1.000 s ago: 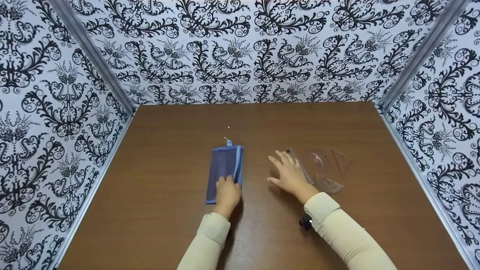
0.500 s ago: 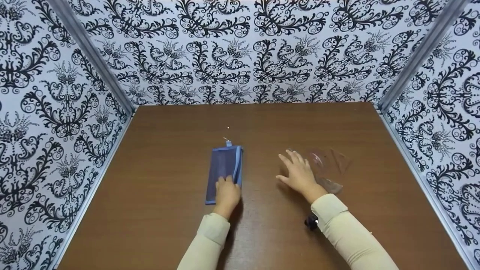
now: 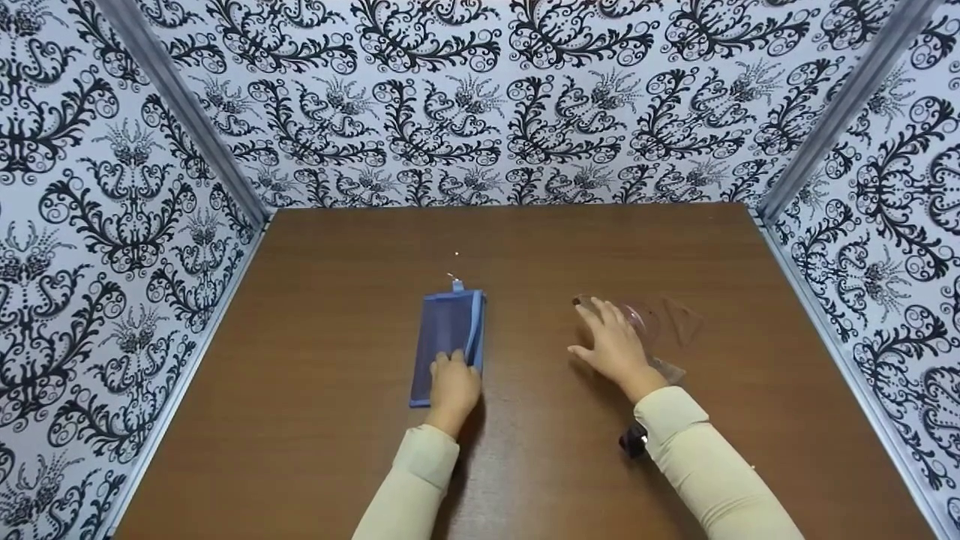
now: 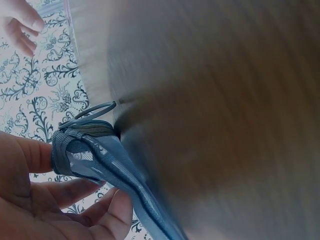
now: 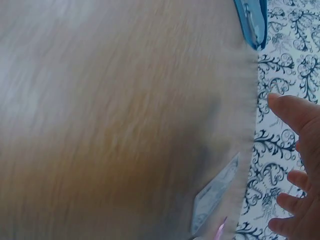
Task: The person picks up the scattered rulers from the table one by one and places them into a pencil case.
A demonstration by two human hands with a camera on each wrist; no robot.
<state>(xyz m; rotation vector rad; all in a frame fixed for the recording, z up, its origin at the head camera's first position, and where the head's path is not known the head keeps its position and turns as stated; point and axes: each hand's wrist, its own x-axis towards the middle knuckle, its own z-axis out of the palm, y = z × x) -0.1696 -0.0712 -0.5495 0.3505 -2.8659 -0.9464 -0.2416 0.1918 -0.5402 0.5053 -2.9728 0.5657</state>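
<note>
A blue mesh zip pouch [image 3: 442, 322] lies lengthwise on the table, left of the middle. My left hand [image 3: 455, 386] grips its right edge near the lower end. In the left wrist view, thumb and fingers pinch the pouch [image 4: 112, 155], whose zip side gapes. My right hand [image 3: 616, 349], fingers spread and holding nothing, is over a clear ruler; only the ruler's far end [image 3: 577, 301] shows in the head view. The right wrist view shows the ruler [image 5: 216, 195] lying apart from the fingers. Part of a clear protractor [image 3: 667, 370] shows beside the right wrist.
Right of the hand lie a clear pinkish curved piece [image 3: 637, 319] and a clear triangular set square [image 3: 682, 321]. The brown table [image 3: 337, 255] is enclosed by patterned walls [image 3: 480, 112] at the back and both sides. A small dark device [image 3: 634, 441] sits under the right wrist.
My right hand has shifted rightward, from beside the ruler to over it, and now hides much of the protractor. My left hand and the pouch have stayed in place.
</note>
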